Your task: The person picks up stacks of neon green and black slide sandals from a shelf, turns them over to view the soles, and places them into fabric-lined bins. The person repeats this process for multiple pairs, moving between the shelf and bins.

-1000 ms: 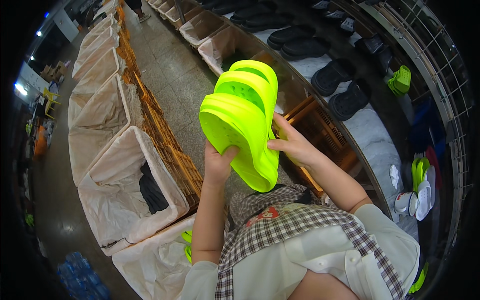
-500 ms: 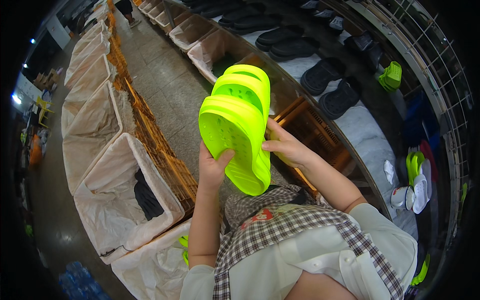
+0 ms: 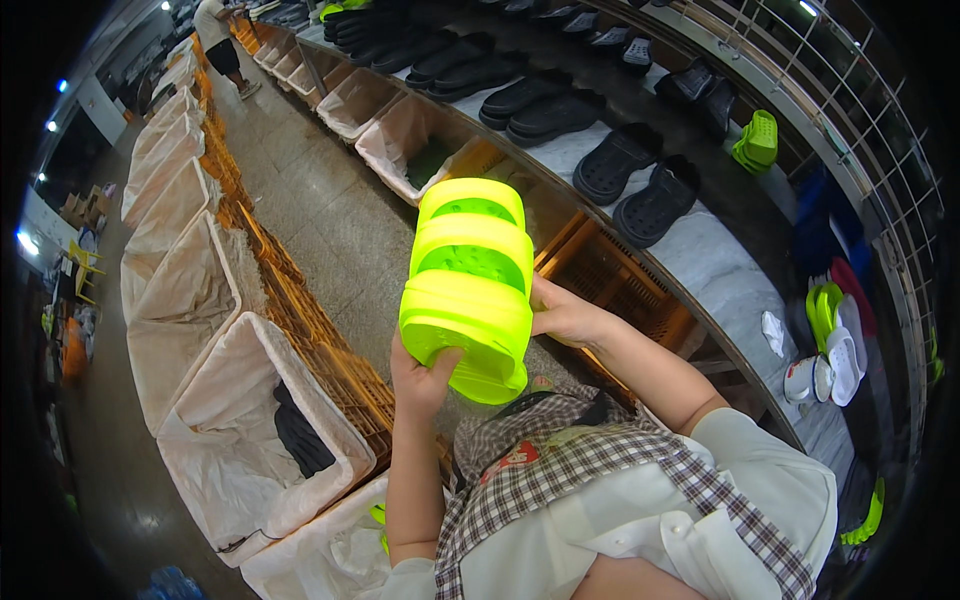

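Note:
Between my two hands is a stack of neon green slip-on sandals (image 3: 468, 308), their strap bands one above another and their toes tipped up toward me. My left hand (image 3: 422, 378) grips the lower left side, its thumb pressed on the nearest sandal and its fingers hidden behind. On the right side of the stack, my right hand (image 3: 562, 318) holds on, with most of its fingertips hidden. The stack is in the air over the aisle, in front of my checked apron (image 3: 560, 440).
Cloth-lined orange baskets (image 3: 265, 370) line the left; one holds dark items (image 3: 302, 430). At right, a marble-patterned counter (image 3: 740, 285) carries black clogs (image 3: 655, 200), a white mug (image 3: 806, 381) and green clogs (image 3: 757, 142). A person (image 3: 222, 45) stands far down the aisle (image 3: 310, 180).
The sandal stack has tilted, so its straps face me more and less of the footbed shows. My view has shifted, bringing more of the far person into sight.

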`<act>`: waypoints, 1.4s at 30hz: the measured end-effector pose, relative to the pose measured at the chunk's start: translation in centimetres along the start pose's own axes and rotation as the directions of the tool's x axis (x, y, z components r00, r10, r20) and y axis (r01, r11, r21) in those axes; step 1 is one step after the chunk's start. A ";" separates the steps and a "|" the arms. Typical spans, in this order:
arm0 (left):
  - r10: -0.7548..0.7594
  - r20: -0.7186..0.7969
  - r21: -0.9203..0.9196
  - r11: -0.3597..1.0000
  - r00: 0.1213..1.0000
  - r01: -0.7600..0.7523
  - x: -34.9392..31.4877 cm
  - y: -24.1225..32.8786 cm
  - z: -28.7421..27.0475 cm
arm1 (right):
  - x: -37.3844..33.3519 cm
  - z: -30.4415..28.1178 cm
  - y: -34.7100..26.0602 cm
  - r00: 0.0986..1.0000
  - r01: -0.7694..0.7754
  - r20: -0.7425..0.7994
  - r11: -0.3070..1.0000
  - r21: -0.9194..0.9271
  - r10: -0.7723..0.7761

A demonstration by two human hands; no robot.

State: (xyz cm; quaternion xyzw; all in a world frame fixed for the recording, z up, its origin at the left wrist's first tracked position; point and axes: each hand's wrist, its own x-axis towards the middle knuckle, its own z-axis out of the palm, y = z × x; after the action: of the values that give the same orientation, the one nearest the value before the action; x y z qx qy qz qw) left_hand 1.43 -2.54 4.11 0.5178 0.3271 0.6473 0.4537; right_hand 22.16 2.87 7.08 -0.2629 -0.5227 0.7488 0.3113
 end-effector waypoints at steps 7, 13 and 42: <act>-0.084 0.045 0.093 0.992 0.995 0.080 -0.3 0.4 0.3 | -0.4 -0.7 1.5 1.000 -0.017 -0.002 0.989 0.149 0.017; -0.124 0.054 0.100 0.988 0.991 0.118 -0.4 0.2 0.4 | -0.9 -1.0 2.1 0.999 -0.041 -0.016 0.979 0.198 0.045; -0.509 0.095 -0.755 0.524 0.855 0.396 -1.5 0.8 0.5 | -2.4 0.4 -0.3 0.973 0.191 -0.139 0.980 0.057 -0.182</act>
State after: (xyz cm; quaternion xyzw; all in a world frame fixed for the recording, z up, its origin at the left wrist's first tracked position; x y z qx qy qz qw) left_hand 1.78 -4.27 4.41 0.1335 0.1832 0.6160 0.7544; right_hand 23.51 0.96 7.60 -0.2512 -0.4964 0.7150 0.4235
